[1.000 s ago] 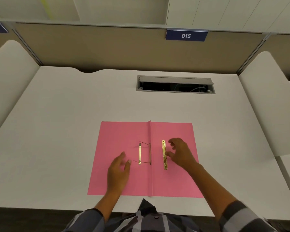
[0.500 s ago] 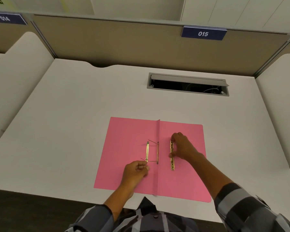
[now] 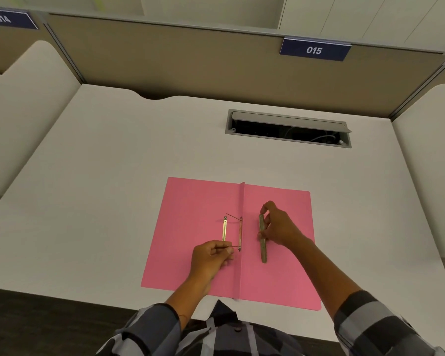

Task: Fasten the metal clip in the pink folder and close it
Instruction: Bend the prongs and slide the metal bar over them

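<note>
The pink folder [image 3: 198, 227] lies open flat on the white desk [image 3: 113, 163]. The left hand [image 3: 211, 258] pinches the near prong [image 3: 232, 246] of the metal fastener [image 3: 240, 232] at the spine (its far prong sticks up, tilted left). The right hand [image 3: 278, 227] grips the loose brass bar [image 3: 262, 240] on the right leaf between thumb and fingertips.

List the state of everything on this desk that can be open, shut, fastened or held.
pink folder: open, flat on the desk.
near prong: pinched by left hand.
far prong: free, angled up.
loose metal bar: on right flap, unfastened, gripped by right hand.
cable hatch: lid open.
</note>
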`<control>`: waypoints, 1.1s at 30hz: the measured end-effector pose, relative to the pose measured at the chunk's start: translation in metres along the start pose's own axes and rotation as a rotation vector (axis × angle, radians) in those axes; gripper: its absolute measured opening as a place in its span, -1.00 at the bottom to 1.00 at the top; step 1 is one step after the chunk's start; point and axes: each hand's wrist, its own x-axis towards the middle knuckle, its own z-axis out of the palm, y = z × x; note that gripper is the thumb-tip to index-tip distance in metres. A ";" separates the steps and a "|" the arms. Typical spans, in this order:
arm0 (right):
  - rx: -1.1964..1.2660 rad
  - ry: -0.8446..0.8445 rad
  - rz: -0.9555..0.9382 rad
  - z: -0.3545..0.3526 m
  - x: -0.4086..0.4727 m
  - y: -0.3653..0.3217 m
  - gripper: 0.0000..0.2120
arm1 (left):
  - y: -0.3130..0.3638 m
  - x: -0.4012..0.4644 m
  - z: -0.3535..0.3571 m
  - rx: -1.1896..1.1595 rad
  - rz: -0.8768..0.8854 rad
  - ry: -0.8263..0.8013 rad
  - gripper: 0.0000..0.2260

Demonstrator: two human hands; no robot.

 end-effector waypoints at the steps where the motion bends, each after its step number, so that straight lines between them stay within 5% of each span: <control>1: 0.021 0.012 -0.001 0.001 -0.002 0.001 -0.38 | 0.001 0.000 0.000 -0.010 0.007 -0.001 -0.87; 12: 0.489 0.029 -0.150 0.000 -0.022 -0.042 -0.46 | 0.008 0.003 0.009 -0.035 0.066 -0.077 -0.83; 33: 0.432 0.106 -0.120 0.028 -0.027 -0.053 -0.48 | -0.003 0.011 0.007 -0.080 0.036 -0.098 -0.82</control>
